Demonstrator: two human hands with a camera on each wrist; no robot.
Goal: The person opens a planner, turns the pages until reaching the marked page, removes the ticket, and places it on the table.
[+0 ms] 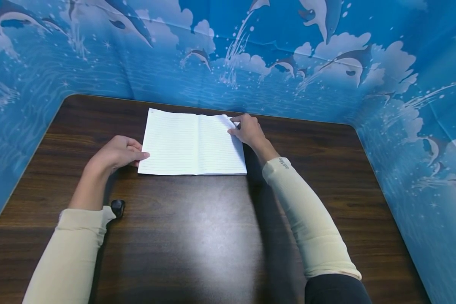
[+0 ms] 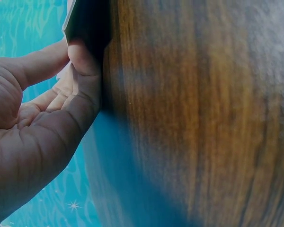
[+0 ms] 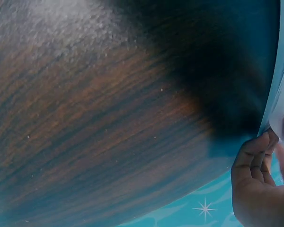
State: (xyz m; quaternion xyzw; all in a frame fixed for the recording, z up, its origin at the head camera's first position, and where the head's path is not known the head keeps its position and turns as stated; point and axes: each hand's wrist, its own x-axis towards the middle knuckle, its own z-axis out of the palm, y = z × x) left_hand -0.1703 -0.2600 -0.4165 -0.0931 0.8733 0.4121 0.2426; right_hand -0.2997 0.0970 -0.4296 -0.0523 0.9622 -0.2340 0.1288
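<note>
An open notebook (image 1: pixel 175 143) with lined white pages lies near the far edge of the table. My left hand (image 1: pixel 118 153) grips its lower left edge, thumb on the page and fingers beneath; the left wrist view shows that hand (image 2: pixel 52 99) pinching the notebook's edge (image 2: pixel 69 21). At the upper right corner my right hand (image 1: pixel 248 128) pinches a page, whose corner is lifted a little. In the right wrist view the right hand (image 3: pixel 260 179) is at the notebook's edge (image 3: pixel 274 71), partly cut off by the frame.
The dark wood table (image 1: pixel 197 236) has rounded far corners. A blue dolphin-print curtain (image 1: pixel 228 55) stands behind and along both sides. A small black object (image 1: pixel 118 208) sits at the left sleeve's cuff.
</note>
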